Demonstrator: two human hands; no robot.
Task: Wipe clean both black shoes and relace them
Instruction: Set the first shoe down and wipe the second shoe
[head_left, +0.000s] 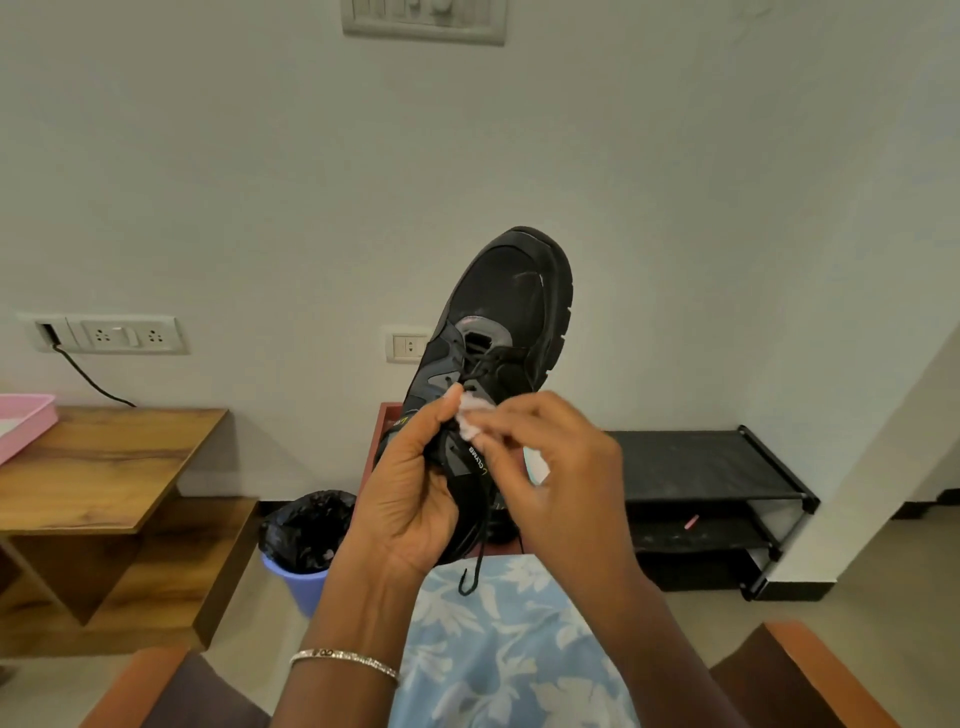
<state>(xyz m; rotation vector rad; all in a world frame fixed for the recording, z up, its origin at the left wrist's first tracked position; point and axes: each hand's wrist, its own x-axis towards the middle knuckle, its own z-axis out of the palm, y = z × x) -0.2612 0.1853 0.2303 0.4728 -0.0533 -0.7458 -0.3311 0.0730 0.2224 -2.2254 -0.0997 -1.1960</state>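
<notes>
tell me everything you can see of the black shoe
The shoe is a black sneaker with grey panels, a chunky treaded sole and white lettering on its side. It is held in the air, toe up and away, pale scuffs on the toe. Black laces cross its eyelets; one lace end dangles below. The left hand grips its heel end; the right hand holds a white wipe against the laces.
</notes>
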